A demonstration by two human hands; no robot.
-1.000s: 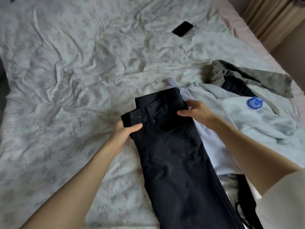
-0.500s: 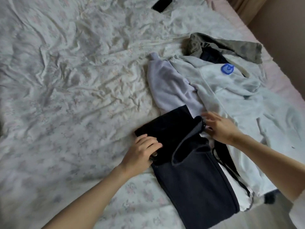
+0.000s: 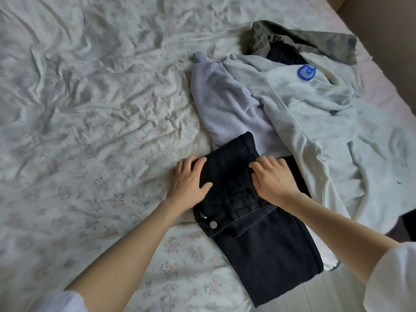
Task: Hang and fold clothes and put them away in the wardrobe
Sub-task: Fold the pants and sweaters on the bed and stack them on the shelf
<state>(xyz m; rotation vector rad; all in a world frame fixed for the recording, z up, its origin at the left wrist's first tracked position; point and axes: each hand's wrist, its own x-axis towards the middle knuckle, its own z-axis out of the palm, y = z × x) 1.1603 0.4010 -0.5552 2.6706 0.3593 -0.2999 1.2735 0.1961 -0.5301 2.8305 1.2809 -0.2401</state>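
The left hand (image 3: pixel 188 183) lies flat, fingers straight, pressing the folded jeans (image 3: pixel 252 212) on the bed (image 3: pixel 90 131). The right hand (image 3: pixel 273 176), fingers bent, presses their other edge. Letting go early could spring the fold open; the sweatshirt (image 3: pixel 292 113) underneath could drag along.

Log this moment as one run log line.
stage: folding | item: black jeans folded on bed | left hand: flat on jeans | right hand: pressing fold | wardrobe: unseen
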